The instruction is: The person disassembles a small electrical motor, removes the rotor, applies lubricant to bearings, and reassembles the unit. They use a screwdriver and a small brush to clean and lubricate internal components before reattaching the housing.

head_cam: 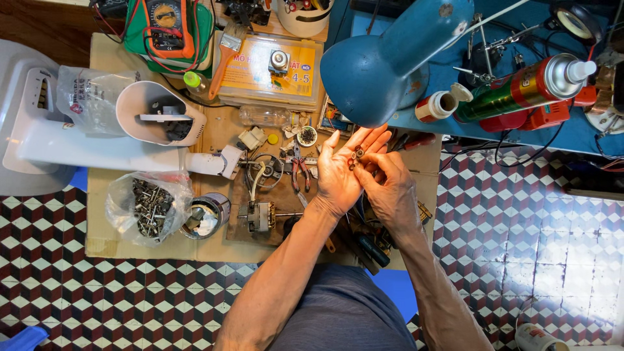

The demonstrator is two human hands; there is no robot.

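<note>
My left hand [340,174] is held palm up above the cardboard work mat [101,227], fingers spread, with a few small dark metal parts [356,156] lying on the fingers. My right hand [389,188] comes in from the right, and its fingertips pinch at those small parts on the left palm. Both hands hover just below a blue desk lamp shade [377,62]. Under the hands lie red-handled pliers [299,172] and a small motor with a shaft [260,216].
A white fan housing [78,140] lies at left. A plastic bag of screws [146,208] and a metal tin [207,216] sit near it. A multimeter [168,26], paintbrush [224,55], yellow parts box [273,71] and spray can [526,88] stand at the back. Patterned floor tiles [520,234] surround the mat.
</note>
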